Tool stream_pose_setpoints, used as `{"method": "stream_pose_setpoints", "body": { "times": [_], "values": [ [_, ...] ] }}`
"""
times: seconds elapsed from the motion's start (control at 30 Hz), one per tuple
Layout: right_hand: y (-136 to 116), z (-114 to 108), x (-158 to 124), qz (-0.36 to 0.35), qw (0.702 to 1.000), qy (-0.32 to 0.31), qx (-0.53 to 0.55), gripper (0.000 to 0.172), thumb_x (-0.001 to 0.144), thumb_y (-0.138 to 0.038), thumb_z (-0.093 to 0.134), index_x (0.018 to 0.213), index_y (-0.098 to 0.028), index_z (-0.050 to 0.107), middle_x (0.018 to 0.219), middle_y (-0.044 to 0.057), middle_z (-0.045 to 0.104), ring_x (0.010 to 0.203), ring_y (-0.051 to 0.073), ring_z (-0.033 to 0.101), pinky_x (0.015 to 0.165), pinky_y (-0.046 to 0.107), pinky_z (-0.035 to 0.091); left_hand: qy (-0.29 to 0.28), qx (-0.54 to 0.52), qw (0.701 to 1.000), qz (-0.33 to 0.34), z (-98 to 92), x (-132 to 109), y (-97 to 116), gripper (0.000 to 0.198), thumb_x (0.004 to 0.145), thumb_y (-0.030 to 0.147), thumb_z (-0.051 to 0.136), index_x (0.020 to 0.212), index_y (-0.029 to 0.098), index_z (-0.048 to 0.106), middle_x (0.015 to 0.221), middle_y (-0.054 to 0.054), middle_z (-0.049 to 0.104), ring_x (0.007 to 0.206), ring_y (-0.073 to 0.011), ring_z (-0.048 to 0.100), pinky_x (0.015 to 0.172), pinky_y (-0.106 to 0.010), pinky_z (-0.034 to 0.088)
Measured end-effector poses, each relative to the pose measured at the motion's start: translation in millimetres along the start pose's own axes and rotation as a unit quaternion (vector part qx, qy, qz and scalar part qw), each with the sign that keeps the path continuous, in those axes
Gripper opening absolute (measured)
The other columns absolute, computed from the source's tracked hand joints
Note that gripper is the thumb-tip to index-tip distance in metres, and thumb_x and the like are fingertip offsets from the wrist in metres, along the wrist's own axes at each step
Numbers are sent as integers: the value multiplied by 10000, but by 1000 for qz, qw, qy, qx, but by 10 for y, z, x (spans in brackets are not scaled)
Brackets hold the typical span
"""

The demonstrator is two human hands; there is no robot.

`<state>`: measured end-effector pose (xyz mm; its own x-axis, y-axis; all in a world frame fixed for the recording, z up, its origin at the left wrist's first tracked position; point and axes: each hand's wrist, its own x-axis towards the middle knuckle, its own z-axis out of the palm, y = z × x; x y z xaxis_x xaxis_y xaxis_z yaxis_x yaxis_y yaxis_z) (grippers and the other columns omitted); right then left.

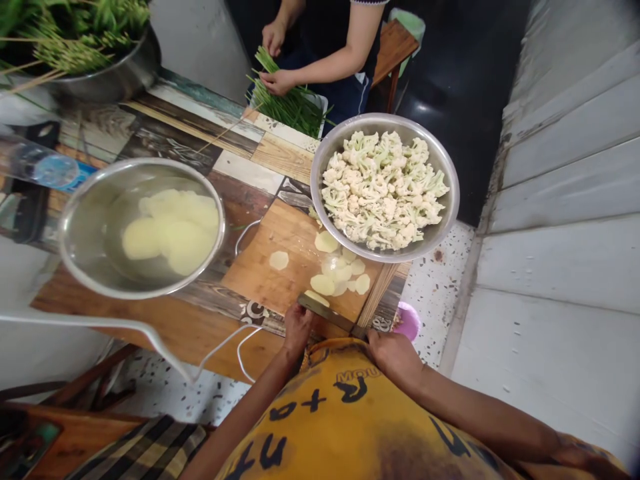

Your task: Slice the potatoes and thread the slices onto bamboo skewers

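Observation:
My right hand is closed round the handle of a knife whose blade lies across the near edge of a wooden cutting board. My left hand is curled at the blade's left end, pressing down on something hidden under it. Thin potato slices lie scattered on the board just beyond the blade.
A steel bowl of peeled potatoes in water stands on the left. A steel bowl of cauliflower florets sits at the board's far right. Across the table another person's hands sort green stalks. A basin of greens is far left.

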<state>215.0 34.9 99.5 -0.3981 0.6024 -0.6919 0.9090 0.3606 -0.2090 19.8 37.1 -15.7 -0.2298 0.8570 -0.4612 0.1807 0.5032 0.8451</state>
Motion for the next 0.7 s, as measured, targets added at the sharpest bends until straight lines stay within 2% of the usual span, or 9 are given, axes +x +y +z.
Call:
{"method": "stream_pose_setpoints", "body": {
  "times": [0.1, 0.3, 0.57, 0.7],
  "values": [
    [-15, -7, 39, -6, 1000, -24, -14, 181, 859, -117, 399, 881, -102, 578, 738, 101, 687, 650, 200, 648, 526, 258, 444, 4, -9, 1000, -4, 13, 3, -39, 161, 674, 257, 492, 662, 139, 600, 629, -7, 610, 611, -134, 533, 610, -233, 434],
    [-27, -16, 113, 0, 999, -31, -13, 205, 842, -95, 388, 903, -91, 584, 721, 130, 683, 665, 212, 653, 533, 261, 440, 7, -2, 1000, -2, 22, 24, -79, 141, 686, 260, 500, 615, 153, 559, 574, 17, 558, 580, -119, 505, 573, -215, 403],
    [-109, 0, 463, 5, 1000, 27, -6, 254, 878, -123, 339, 900, -92, 590, 750, 124, 689, 680, 223, 650, 569, 269, 436, -2, -27, 1000, 10, 40, -9, 54, 238, 728, 347, 528, 572, 179, 464, 502, 42, 496, 504, -98, 460, 527, -203, 376],
    [-102, -51, 399, 3, 999, 39, 3, 282, 911, -184, 311, 890, -106, 581, 747, 114, 687, 674, 208, 648, 576, 257, 427, -21, -39, 999, 6, 45, -14, 18, 245, 760, 369, 527, 619, 172, 492, 539, 29, 549, 531, -108, 509, 562, -216, 404]
  ]
}}
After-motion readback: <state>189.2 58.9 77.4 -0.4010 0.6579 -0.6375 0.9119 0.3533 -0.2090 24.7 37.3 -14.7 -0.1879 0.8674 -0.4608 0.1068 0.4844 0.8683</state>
